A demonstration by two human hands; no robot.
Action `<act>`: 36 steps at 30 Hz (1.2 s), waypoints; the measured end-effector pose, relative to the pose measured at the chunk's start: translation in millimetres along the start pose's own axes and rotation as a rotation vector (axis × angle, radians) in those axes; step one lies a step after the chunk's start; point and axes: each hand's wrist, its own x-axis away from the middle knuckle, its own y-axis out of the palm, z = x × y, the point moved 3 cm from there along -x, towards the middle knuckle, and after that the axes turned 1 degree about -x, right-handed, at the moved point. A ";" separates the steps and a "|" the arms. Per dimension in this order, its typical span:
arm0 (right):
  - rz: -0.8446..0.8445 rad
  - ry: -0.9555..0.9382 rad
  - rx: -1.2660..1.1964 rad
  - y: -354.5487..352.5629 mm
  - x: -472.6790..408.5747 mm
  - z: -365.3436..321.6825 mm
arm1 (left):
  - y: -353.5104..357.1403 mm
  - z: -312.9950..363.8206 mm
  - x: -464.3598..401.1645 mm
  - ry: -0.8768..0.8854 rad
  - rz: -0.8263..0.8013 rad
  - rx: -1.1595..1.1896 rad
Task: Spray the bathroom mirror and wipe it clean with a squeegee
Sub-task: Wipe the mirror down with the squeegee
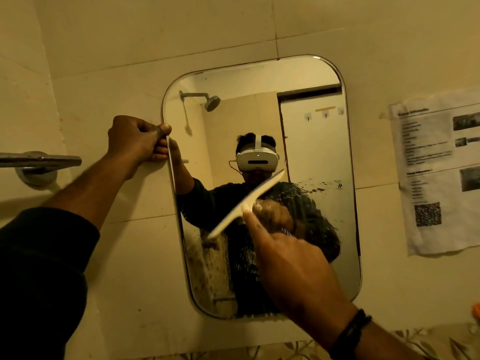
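A rounded-corner mirror (319, 141) hangs on the tiled wall, tilted slightly. Its upper half looks clean; the lower half carries wet streaks and droplets. My left hand (137, 141) grips the mirror's left edge near the top. My right hand (288, 258) holds a white squeegee (244, 206) by its handle, index finger stretched along it. The blade lies diagonally against the glass at mid-height, running from lower left to upper right. No spray bottle is in view.
A chrome towel bar (39, 161) juts from the wall at the left. A printed paper sheet (439, 172) is stuck to the wall right of the mirror. Something orange (476, 310) peeks in at the right edge. The mirror reflects a shower head and a door.
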 end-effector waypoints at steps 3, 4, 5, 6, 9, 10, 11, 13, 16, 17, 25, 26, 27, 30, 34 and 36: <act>-0.067 -0.084 0.053 -3.6 3.9 2.4 | 0.1 1.6 1.8 0.004 -0.008 0.001; -0.087 -0.110 0.083 -8.7 0.9 2.5 | 0.9 2.7 3.0 0.001 -0.011 0.005; -0.107 -0.134 0.111 -13.0 -2.2 0.2 | 0.8 3.3 4.4 -0.003 -0.012 0.005; -0.130 -0.166 0.148 -16.5 -4.7 -3.2 | 1.1 4.6 5.7 -0.007 -0.013 0.004; -0.249 -0.329 0.248 -15.8 -8.0 -19.4 | 1.1 8.0 9.3 -0.030 -0.020 0.015; -0.288 -0.389 0.266 -13.4 -8.4 -26.0 | 1.0 8.2 9.9 -0.034 -0.024 0.018; -0.318 -0.450 0.278 -10.8 -10.1 -32.4 | 1.5 8.6 10.3 -0.037 -0.031 0.018; -0.335 -0.553 0.286 -6.0 -17.5 -45.4 | 3.3 8.2 10.1 -0.048 -0.037 0.018; -0.270 -0.627 0.294 3.1 -35.9 -62.7 | 2.4 5.8 7.4 -0.058 -0.034 0.015; -0.247 -0.634 0.301 7.1 -39.6 -65.6 | 2.0 4.8 6.4 -0.061 -0.040 0.011; -0.282 -0.514 0.312 13.4 -18.5 -29.2 | 2.0 1.3 1.8 -0.067 -0.050 0.012; -0.286 -0.509 0.321 10.8 -14.4 -24.2 | 2.1 1.8 1.6 -0.062 -0.050 0.013; -0.295 -0.504 0.326 7.7 -11.5 -21.5 | 2.1 2.1 1.9 -0.060 -0.051 0.014; -0.319 -0.515 0.316 2.9 -14.2 -28.7 | 2.4 2.0 3.3 -0.054 -0.041 0.008; -0.261 -0.582 0.306 11.3 -28.3 -61.0 | 2.9 2.3 4.7 -0.051 -0.043 0.010; -0.275 -0.578 0.352 16.1 -27.7 -68.1 | 3.2 1.4 4.6 -0.059 -0.056 0.006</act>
